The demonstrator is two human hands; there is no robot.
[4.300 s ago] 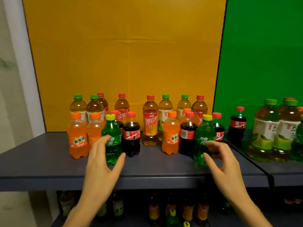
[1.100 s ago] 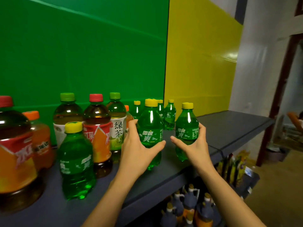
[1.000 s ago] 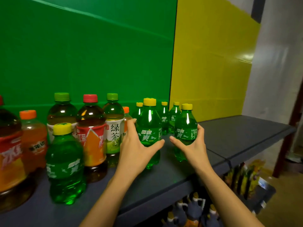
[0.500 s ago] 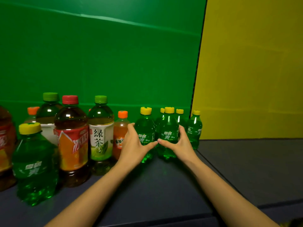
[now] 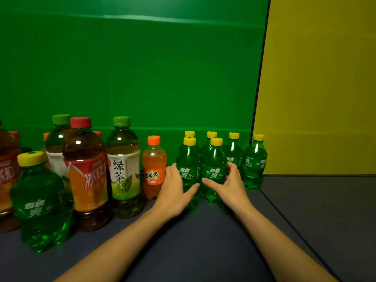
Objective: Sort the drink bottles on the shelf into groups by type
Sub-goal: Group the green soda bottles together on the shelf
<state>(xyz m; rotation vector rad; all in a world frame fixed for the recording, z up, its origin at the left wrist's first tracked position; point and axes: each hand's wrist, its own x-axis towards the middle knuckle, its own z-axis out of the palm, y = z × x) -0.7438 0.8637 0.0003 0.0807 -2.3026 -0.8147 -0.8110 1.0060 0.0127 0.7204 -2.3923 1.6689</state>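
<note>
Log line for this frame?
left hand: grips front-left green bottle; right hand: grips front-right green bottle; both upright on shelf

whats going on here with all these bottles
A person is sorting drinks on a dark shelf. The left hand grips a green soda bottle and the right hand grips a second green soda bottle, side by side among four matching yellow-capped bottles. Further left stand an orange soda bottle, a green tea bottle, an iced red tea bottle and a stray green soda bottle.
</note>
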